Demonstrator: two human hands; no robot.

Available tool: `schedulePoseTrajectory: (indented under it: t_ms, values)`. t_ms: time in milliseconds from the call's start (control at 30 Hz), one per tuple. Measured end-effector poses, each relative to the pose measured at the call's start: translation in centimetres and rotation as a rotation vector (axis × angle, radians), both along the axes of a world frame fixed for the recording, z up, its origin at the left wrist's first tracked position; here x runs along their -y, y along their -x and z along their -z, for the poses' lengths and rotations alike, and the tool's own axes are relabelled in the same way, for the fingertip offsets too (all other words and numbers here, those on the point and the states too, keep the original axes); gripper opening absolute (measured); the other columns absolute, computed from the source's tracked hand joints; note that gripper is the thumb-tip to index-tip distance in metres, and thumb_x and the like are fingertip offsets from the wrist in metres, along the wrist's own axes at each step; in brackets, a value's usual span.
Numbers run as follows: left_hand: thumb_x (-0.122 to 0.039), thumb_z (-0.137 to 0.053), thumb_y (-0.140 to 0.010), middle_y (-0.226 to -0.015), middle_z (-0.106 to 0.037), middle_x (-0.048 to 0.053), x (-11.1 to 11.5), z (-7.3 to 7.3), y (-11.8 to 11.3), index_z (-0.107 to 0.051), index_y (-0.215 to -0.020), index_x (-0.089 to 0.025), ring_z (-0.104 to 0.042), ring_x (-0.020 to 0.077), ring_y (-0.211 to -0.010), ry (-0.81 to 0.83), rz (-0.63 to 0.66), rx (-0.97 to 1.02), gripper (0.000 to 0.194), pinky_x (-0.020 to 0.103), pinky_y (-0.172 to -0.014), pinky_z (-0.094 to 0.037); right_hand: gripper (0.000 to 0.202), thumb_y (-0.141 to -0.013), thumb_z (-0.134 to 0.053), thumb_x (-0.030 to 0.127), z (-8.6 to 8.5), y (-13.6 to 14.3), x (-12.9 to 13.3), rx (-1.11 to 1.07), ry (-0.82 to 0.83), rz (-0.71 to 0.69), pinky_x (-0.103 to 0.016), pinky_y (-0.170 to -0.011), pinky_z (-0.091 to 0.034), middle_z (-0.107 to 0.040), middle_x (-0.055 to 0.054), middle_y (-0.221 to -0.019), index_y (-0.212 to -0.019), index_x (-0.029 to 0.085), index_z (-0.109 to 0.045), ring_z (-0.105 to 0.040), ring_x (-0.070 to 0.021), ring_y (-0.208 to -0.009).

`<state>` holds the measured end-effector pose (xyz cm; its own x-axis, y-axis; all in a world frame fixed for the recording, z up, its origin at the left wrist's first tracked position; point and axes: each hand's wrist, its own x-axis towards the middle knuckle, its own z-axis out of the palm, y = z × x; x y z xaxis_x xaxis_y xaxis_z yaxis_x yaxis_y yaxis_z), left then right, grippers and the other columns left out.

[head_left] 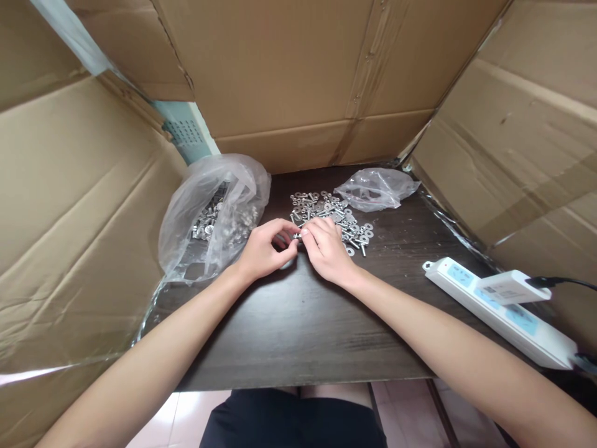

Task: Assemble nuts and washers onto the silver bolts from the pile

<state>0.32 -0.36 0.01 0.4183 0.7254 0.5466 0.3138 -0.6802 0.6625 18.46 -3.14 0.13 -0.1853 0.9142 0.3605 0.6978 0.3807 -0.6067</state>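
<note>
Both hands meet over the near edge of a loose pile of bolts, nuts and washers on the dark table. My left hand pinches one end of a small metal bolt between thumb and forefinger. From the other side, the fingertips of my right hand close on the same small piece, their other fingers curled over the pile. Fingers partly hide the piece, so its details are too small to tell.
A clear plastic bag of metal fasteners lies left of the hands. Behind the pile at the right is a crumpled clear bag. A white power strip with a plugged-in adapter lies at the right. Cardboard walls enclose the table.
</note>
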Motion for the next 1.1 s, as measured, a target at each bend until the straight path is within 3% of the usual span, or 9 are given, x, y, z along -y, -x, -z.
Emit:
schedulePoseTrajectory:
  t_ms: [200,400,1100]
  values:
    - [-0.015,-0.068,-0.084,-0.09,-0.073,0.003,-0.11,0.18,-0.08,-0.071,-0.103,-0.015,-0.068,0.0096,-0.07,0.001,0.006,0.01,0.02,0.017,-0.061,-0.058,0.016,-0.097,-0.041,0.022,-0.17,-0.18,0.0,-0.054,0.033,0.002,-0.045,-0.092,-0.037,-0.068,-0.007,-0.106,-0.092,0.024,-0.057,-0.052,-0.0277,-0.108]
    - [-0.014,-0.069,-0.084,-0.092,-0.074,0.003,-0.06,0.14,0.0,-0.071,-0.102,-0.015,-0.067,0.0095,-0.07,-0.012,0.009,0.003,0.018,0.018,-0.062,-0.058,0.016,-0.09,-0.042,0.018,-0.04,-0.26,-0.12,-0.046,0.049,-0.032,-0.046,-0.094,-0.037,-0.067,-0.008,-0.109,-0.093,0.023,-0.057,-0.052,-0.0284,-0.109]
    - [-0.015,-0.068,-0.085,-0.09,-0.073,0.004,0.02,-0.08,0.13,-0.074,-0.105,-0.016,-0.067,0.0102,-0.07,-0.033,0.0,-0.046,0.021,0.018,-0.062,-0.059,0.015,-0.093,-0.043,0.02,-0.11,-0.22,-0.17,-0.072,0.071,-0.031,-0.046,-0.095,-0.035,-0.067,-0.007,-0.107,-0.086,0.022,-0.056,-0.051,-0.0279,-0.109]
